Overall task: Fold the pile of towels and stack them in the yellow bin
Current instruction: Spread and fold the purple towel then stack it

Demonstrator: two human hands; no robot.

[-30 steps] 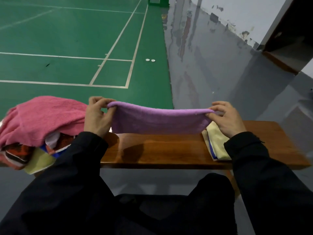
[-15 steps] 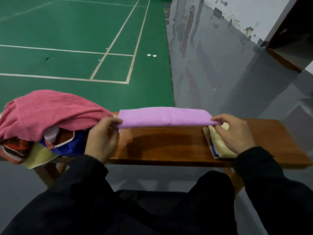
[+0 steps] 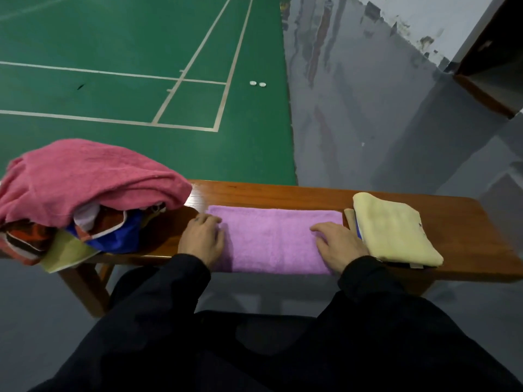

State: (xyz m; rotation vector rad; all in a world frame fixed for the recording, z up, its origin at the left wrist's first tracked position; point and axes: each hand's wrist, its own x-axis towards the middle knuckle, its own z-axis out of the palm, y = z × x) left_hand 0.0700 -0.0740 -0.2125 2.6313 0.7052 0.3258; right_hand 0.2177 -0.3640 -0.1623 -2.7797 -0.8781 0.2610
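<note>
The soft purple terry towel (image 3: 273,240) lies flat on the brown wooden counter (image 3: 467,250), folded into a long band whose long axis runs parallel to the counter's front edge, left to right. Its near edge reaches the counter's front edge. Both hands rest on it, palms down with fingers fairly straight: the left hand (image 3: 202,239) presses the band's left end, the right hand (image 3: 338,246) its right end. Neither pinches the cloth, as far as can be seen.

Since each hand sits at one end of the long axis, the next fold is likely end over end along that axis, and either hand is equally placed to carry its end across.

Just right of the purple towel, touching or nearly so, sits a folded pale yellow towel (image 3: 396,230) atop other folded cloth near the counter's right end. At the counter's left end the loose pile of towels (image 3: 93,230), topped by a rumpled pink towel (image 3: 85,179), waits unfolded. No yellow bin is in view.
</note>
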